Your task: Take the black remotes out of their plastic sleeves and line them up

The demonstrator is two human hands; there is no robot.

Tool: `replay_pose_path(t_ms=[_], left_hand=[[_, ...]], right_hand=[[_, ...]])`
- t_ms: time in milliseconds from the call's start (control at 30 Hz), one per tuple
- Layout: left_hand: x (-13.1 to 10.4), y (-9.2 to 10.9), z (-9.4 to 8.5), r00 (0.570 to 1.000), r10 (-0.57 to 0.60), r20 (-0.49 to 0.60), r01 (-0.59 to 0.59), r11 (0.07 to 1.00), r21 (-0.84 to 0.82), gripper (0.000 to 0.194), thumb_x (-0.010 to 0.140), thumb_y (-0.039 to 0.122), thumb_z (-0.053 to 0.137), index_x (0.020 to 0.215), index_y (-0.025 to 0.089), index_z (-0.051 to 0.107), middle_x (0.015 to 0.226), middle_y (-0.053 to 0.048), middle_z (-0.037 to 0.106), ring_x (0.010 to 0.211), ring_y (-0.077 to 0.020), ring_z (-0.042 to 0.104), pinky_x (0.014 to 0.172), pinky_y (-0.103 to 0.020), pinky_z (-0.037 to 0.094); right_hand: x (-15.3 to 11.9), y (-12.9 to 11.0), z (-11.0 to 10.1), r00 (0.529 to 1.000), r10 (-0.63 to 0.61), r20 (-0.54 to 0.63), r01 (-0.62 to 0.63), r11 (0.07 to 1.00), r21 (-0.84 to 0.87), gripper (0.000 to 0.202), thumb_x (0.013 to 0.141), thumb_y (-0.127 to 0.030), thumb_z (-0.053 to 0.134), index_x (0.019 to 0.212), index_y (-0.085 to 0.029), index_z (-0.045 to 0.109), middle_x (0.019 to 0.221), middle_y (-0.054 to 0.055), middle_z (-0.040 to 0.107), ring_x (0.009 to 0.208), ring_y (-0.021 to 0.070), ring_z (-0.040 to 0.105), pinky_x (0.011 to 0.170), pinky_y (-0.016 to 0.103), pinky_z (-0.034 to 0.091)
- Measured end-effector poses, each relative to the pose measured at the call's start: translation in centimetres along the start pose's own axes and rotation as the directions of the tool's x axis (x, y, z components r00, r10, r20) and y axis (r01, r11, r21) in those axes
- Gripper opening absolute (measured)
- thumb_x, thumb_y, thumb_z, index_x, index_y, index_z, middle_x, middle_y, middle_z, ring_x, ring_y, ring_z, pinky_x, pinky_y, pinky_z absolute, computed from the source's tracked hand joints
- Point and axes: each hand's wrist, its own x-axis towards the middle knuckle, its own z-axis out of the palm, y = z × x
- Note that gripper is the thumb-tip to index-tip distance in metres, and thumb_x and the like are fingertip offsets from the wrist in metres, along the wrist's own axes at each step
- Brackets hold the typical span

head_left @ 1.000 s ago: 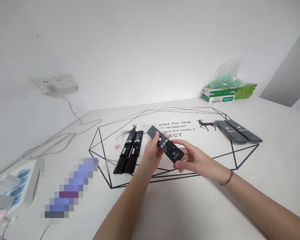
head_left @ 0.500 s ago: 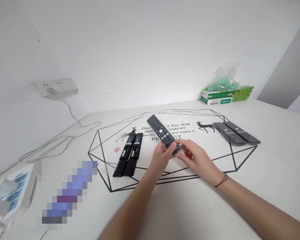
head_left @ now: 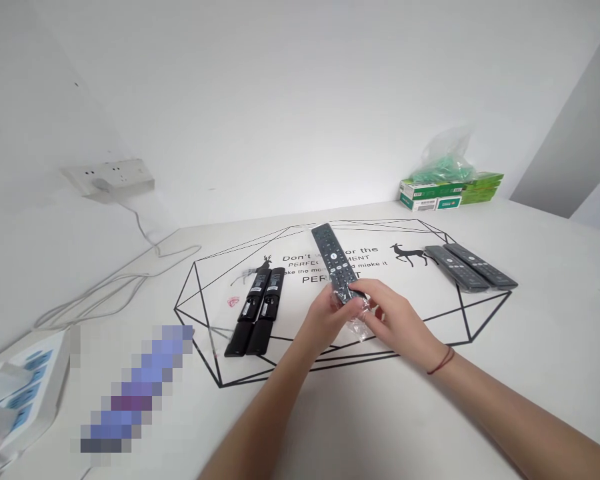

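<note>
A dark remote control (head_left: 334, 257) with rows of buttons is held face up, its far end pointing away from me. My left hand (head_left: 329, 317) grips its near end from the left, thumb across the lower part. From the right, my right hand (head_left: 393, 310) closes its fingers on the same end. Crumpled clear plastic wrap (head_left: 359, 327) bunches out below the remote between both hands. Left of my hands, two black remotes (head_left: 261, 300) lie face down with their battery compartments open and covers (head_left: 237, 339) at the near ends.
Two more remotes (head_left: 470, 267) lie face up at the right. Green and white boxes (head_left: 430, 193) with a clear bag (head_left: 445, 160) on top stand by the wall. At left are a power strip (head_left: 47, 393), cables (head_left: 105, 293), a wall socket (head_left: 115, 179) and a blurred-out bluish object (head_left: 145, 380).
The held remote has turned more upright in view, its far end swinging to the right. More of the plastic wrap now shows bunched below it. Both hands still hold its near end.
</note>
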Motion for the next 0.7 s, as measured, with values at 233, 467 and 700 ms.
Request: replay_pose_path(t_ms=[233, 467, 700], left_hand=[[0.2, -0.4, -0.5, 0.997, 0.012, 0.080, -0.013, 1.000, 0.006, 0.021, 0.080, 0.034, 0.063, 0.090, 0.018, 0.052, 0.074, 0.000, 0.054, 0.068, -0.0119, 0.051, 0.065, -0.026, 0.041], [0.1, 0.3, -0.9, 0.998, -0.016, 0.054, 0.016, 1.000, 0.000, 0.035, 0.076, 0.037, 0.068, 0.102, 0.018, 0.052, 0.080, -0.001, 0.056, 0.072, -0.0131, 0.053, 0.065, -0.027, 0.043], [0.0, 0.6, -0.7, 0.993, -0.086, 0.083, 0.082, 0.995, 0.050, 0.042, 0.073, 0.034, 0.071, 0.106, 0.018, 0.049, 0.075, 0.002, 0.059, 0.067, -0.0120, 0.056, 0.066, -0.029, 0.047]], right_hand=[[0.2, -0.2, 0.1, 1.000, 0.003, -0.008, -0.002, 0.997, 0.076, 0.030, 0.088, -0.021, 0.047, 0.118, -0.026, 0.053, 0.119, 0.007, 0.059, 0.080, 0.0160, 0.061, 0.060, 0.029, 0.053], [0.3, -0.9, -0.7, 0.992, 0.046, 0.116, -0.080, 0.948, 0.308, 0.041, 0.084, -0.019, 0.051, 0.125, -0.026, 0.050, 0.126, 0.008, 0.056, 0.086, 0.0173, 0.064, 0.065, 0.031, 0.053], [0.9, -0.4, -0.7, 0.975, 0.178, 0.129, -0.220, 0.757, 0.615, 0.035, 0.086, -0.032, 0.057, 0.119, -0.025, 0.046, 0.111, 0.007, 0.064, 0.072, 0.0162, 0.066, 0.070, 0.036, 0.051]])
